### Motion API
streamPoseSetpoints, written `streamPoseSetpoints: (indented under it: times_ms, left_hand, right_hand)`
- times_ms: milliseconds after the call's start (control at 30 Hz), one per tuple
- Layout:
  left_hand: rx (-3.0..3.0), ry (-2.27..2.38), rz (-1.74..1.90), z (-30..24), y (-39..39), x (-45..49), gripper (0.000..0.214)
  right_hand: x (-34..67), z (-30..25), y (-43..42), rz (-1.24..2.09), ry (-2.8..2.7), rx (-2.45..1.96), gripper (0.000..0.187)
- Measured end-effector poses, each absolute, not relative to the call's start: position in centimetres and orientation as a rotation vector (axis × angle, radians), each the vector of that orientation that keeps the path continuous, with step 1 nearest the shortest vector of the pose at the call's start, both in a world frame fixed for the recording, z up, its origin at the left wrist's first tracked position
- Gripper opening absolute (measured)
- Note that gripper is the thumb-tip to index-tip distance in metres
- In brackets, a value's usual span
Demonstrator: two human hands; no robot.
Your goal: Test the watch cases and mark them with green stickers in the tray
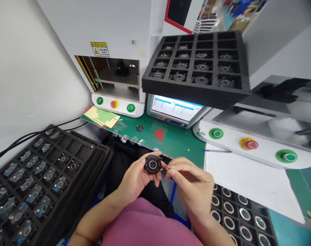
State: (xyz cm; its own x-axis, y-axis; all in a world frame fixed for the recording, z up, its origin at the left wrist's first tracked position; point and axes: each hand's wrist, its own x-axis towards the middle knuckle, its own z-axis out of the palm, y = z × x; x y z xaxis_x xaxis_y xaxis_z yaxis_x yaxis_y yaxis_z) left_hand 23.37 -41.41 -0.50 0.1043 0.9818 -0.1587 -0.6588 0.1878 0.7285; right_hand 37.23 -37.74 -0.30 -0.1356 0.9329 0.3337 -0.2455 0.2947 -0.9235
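Note:
A round black smartwatch case (152,164) rests in my left hand (136,176), its sensor side facing up and my fingers wrapped round its edge. Just to its right, my right hand (189,177) is closed in a pinch of thumb and forefinger; whatever is between the fingertips is too small to name. On the green mat beyond my hands lies another black watch case (140,128). A sheet of small red stickers (159,135) is on the mat to the right of that case.
Foam trays of watch parts (34,177) are stacked at left. A raised foam tray (196,87) sits above the monitor (174,108). Machines with green and red buttons stand at both sides. A tray of rings (243,218), white paper (247,177) and a green-dotted sheet (102,116) lie around.

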Motion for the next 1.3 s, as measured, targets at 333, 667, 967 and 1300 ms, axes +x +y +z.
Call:
streamPoseSetpoints:
  times_ms: [333,667,967,1300]
  left_hand:
    - [0.932,0.708,1.269,-1.0,-41.6,22.1,0.044]
    - [1.580,1.067,1.460,-0.6,-41.2,21.2,0.062]
    - [1.688,0.909,1.536,0.8,-40.8,22.0,0.061]
    - [1.813,1.022,1.565,-0.1,-41.0,21.5,0.060]
  right_hand:
    - [37.1,-0.2,-37.2,1.662,-0.953,-0.651,0.008]
    - [36.7,-0.1,-38.6,1.931,-0.840,-0.528,0.010]
    - [36.7,0.4,-39.0,1.982,-0.828,-0.530,0.015]
    - [37.0,0.5,-39.4,2.015,-0.837,-0.585,0.015]
